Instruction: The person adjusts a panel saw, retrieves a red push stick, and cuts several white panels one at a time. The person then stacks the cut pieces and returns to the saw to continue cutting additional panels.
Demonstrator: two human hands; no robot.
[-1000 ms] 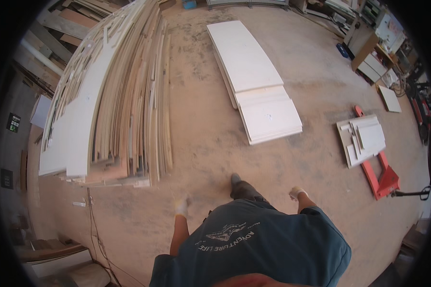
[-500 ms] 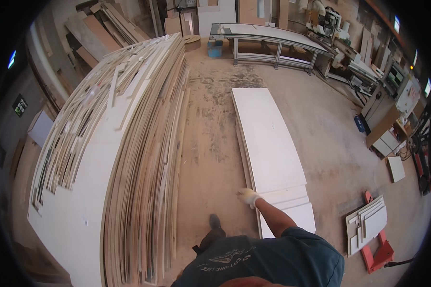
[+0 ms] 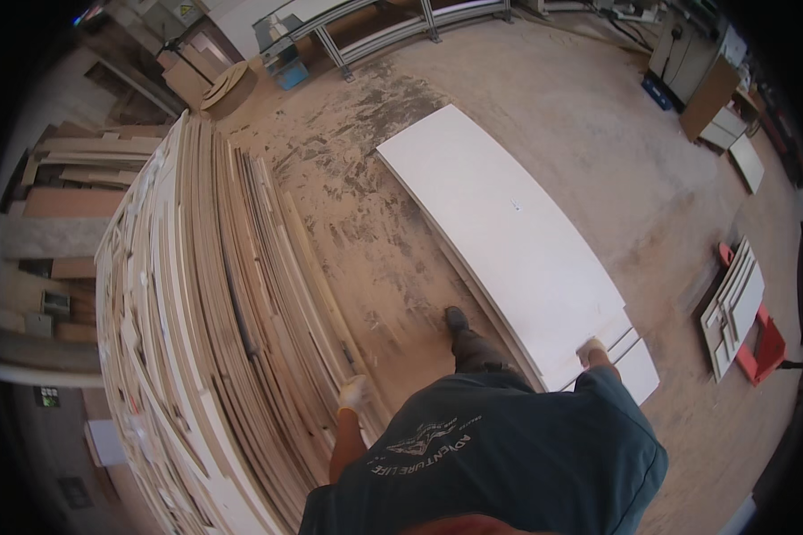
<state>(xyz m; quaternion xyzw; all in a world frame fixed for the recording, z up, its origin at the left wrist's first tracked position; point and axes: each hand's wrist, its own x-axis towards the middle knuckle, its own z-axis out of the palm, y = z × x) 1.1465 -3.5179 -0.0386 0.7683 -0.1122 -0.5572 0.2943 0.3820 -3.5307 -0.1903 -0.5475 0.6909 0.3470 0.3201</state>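
Observation:
My left hand [image 3: 354, 392], in a pale work glove, is low beside the near edge of a tall stack of boards [image 3: 241, 312]. Its fingers are too blurred to make out, and I cannot tell whether it touches the boards. My right hand [image 3: 591, 350], also gloved, appears over the near part of a low pile of long white panels [image 3: 509, 223]. The fingers look bent, but their grip is unclear, as is any contact with the panel. Just beyond that hand, shorter white panels [image 3: 635, 366] lie at the near end of the pile.
Between stack and pile runs a dusty floor strip [image 3: 375, 241] with my shoe [image 3: 457, 319] on it. A red pallet jack [image 3: 762, 348] with white panels [image 3: 732, 308] stands at right. At the back are a metal-framed table [image 3: 384, 36] and a blue bin [image 3: 287, 71].
My view has turned and tilted down, so the white pile now slants across it. My left hand has come into sight by the board stack. My right hand now appears over the white panels.

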